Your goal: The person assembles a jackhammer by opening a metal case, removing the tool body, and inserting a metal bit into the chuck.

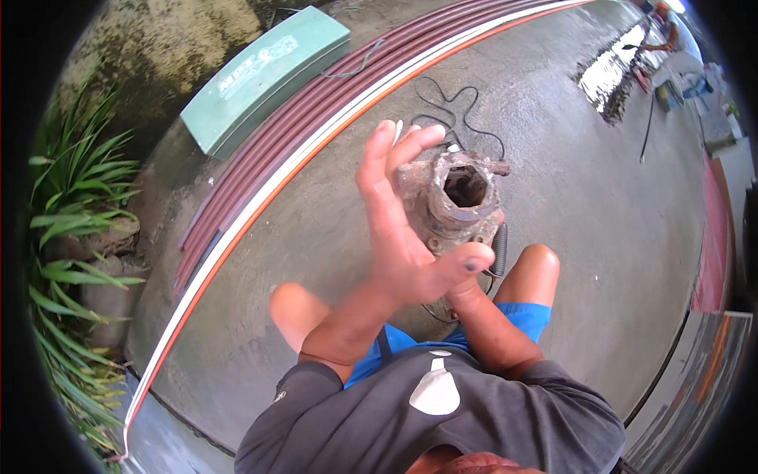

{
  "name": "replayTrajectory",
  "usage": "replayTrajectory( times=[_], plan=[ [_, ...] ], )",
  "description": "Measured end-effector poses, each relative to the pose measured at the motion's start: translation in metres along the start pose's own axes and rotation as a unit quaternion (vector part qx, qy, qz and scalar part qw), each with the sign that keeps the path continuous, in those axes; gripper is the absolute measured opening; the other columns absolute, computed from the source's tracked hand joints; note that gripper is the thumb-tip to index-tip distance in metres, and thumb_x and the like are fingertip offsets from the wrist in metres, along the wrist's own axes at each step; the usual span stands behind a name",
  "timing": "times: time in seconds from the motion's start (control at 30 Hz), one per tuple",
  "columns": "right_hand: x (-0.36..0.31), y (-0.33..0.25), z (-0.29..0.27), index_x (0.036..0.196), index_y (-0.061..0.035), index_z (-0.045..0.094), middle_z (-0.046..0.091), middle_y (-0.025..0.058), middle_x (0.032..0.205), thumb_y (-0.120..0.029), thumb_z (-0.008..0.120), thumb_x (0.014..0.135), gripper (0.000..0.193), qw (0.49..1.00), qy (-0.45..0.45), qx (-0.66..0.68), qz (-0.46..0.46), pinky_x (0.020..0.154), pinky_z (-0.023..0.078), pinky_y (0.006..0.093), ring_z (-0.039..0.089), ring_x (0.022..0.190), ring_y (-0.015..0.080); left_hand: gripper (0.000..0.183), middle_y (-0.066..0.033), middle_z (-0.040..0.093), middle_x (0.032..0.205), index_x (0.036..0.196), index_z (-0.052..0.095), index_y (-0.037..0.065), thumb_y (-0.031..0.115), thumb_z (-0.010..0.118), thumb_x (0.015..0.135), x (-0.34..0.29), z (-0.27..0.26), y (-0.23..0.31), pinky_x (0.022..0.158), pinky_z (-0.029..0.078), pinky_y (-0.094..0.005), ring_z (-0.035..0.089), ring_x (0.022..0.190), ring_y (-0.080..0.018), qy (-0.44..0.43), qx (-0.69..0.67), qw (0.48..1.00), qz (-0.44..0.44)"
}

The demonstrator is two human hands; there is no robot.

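hovering wide open, left hand (399, 229) fronts the rusty pump (458, 201); right hand hidden, state unclear.

The metal part (462, 201) sits between the knees (537, 265), pipes (316, 130) lying left.

Person, seen from above. Upper garment: dark grey short-sleeved shirt (489, 411) of soft fabric, with a white teardrop-shaped patch at the chest and a small pale mark on the left sleeve. Lower garment: bright blue shorts (517, 316). Forearms and knees bare. Left hand (403, 229): bare, thumbnail darkened. No gloves, watch or rings visible.
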State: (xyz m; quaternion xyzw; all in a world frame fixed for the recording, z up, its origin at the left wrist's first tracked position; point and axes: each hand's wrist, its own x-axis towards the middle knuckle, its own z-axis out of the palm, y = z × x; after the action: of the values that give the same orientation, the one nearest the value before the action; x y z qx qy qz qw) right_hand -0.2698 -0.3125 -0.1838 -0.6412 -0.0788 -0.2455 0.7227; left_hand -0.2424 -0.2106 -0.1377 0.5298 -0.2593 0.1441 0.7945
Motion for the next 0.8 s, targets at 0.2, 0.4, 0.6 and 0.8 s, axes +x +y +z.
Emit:
replayTrajectory(
  times=[0.2, 0.4, 0.6, 0.8],
  plan=[
    [-0.026, 0.022, -0.009, 0.144, 0.0008, 0.027, 0.054, 0.0219, 0.126, -0.029, 0.093, 0.066, 0.106, 0.976, -0.02, -0.203, -0.071, 0.097, 0.049, 0.0453, 0.061, 0.112, 0.0352, 0.127, -0.0231, 0.054, 0.131, 0.158, 0.003, 0.008, 0.027, 0.093, 0.07, -0.015, 0.001, 0.011, 0.097, 0.052, -0.0399, 0.064, 0.11, -0.0276, 0.047, 0.142, 0.987, -0.062],
    [0.016, 0.022, -0.084, 0.142, -0.0019, 0.043, 0.059, 0.0188, 0.126, -0.03, 0.09, 0.067, 0.093, 0.967, -0.247, -0.054, -0.023, 0.095, 0.05, 0.044, 0.062, 0.112, 0.0324, 0.136, -0.0241, 0.06, 0.125, 0.158, 0.0, 0.013, 0.033, 0.096, 0.065, -0.039, 0.007, 0.034, 0.097, 0.052, -0.0403, 0.065, 0.11, -0.0281, 0.106, 0.168, 0.977, -0.083],
    [0.105, 0.186, -0.141, 0.115, -0.0023, 0.066, 0.072, 0.0193, 0.099, -0.04, 0.075, 0.083, 0.05, 0.93, -0.174, -0.237, 0.219, 0.085, 0.054, 0.0399, 0.07, 0.092, 0.0295, 0.146, -0.0208, 0.066, 0.115, 0.158, -0.001, 0.012, 0.05, 0.098, 0.057, -0.039, 0.023, 0.027, 0.096, 0.052, -0.0414, 0.066, 0.11, -0.0303, 0.139, 0.243, 0.958, -0.067],
    [0.093, 0.353, -0.06, 0.11, -0.0032, 0.067, 0.072, 0.0205, 0.103, -0.042, 0.072, 0.086, 0.046, 0.814, -0.432, -0.326, 0.21, 0.089, 0.052, 0.0439, 0.069, 0.1, 0.0346, 0.15, -0.015, 0.068, 0.1, 0.157, -0.006, 0.011, 0.058, 0.095, 0.057, -0.038, 0.028, 0.015, 0.1, 0.047, -0.0518, 0.065, 0.108, -0.0373, 0.142, 0.283, 0.949, -0.007]
  ],
)
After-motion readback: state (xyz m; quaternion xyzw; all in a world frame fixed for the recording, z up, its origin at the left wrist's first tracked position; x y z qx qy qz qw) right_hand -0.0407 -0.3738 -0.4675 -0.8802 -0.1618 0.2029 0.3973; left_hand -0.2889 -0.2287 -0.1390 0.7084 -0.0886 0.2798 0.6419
